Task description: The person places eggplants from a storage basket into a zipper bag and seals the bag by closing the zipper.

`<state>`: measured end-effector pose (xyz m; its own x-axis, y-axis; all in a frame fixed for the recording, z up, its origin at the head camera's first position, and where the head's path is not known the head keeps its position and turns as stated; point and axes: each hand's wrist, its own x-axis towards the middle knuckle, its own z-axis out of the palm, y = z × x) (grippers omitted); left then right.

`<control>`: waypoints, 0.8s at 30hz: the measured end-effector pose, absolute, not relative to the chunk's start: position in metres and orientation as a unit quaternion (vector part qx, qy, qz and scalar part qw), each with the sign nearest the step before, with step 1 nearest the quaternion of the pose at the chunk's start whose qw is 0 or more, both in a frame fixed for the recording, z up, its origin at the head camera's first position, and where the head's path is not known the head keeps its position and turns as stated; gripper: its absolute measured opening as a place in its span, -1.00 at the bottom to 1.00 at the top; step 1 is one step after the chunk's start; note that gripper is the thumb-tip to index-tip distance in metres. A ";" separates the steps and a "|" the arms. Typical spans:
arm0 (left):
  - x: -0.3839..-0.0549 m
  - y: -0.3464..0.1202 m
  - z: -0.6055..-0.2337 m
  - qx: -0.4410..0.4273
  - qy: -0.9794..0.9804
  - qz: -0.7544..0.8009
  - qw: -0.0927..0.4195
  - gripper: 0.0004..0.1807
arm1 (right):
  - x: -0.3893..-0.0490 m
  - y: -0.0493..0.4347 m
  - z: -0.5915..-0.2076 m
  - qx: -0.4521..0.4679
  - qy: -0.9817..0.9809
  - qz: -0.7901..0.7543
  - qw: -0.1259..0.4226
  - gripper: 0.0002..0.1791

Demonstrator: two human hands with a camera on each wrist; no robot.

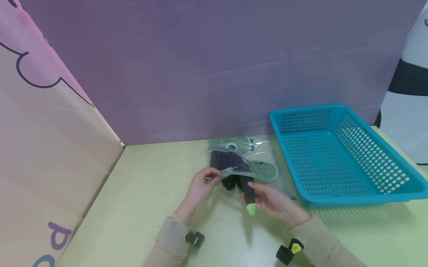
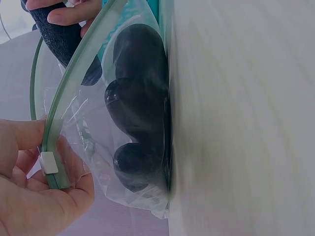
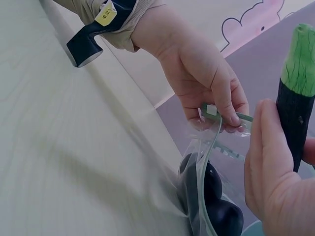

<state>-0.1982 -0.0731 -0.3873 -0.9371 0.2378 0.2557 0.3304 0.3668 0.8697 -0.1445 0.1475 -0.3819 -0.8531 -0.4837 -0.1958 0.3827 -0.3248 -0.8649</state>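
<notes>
My left hand (image 1: 199, 190) pinches the corner of a clear zip bag (image 1: 267, 169) by its green zip edge, close to the white slider (image 2: 49, 162). The bag's mouth gapes, and green cartoon prints show on its plastic. Inside lie several smooth, dark purple-black eggplants (image 2: 140, 105). My right hand (image 1: 274, 200) grips another long dark eggplant (image 1: 249, 189) with a light green stem end (image 3: 299, 64). That end points towards me, while the dark end is at the bag's mouth, partly behind the zip edge in the left wrist view.
A blue perforated plastic basket (image 1: 291, 170) stands on the light wooden table (image 1: 131, 216), right of the bag. Behind the table hangs a purple cloth backdrop (image 1: 197, 70); a printed panel (image 1: 38, 137) borders the left side. Each wrist carries a small black camera mount (image 1: 195, 238).
</notes>
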 end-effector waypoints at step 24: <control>-0.199 -0.074 -0.388 -0.177 -0.830 -0.527 0.036 -0.91 | -0.147 0.148 -0.385 0.011 0.390 -0.894 0.218 -0.65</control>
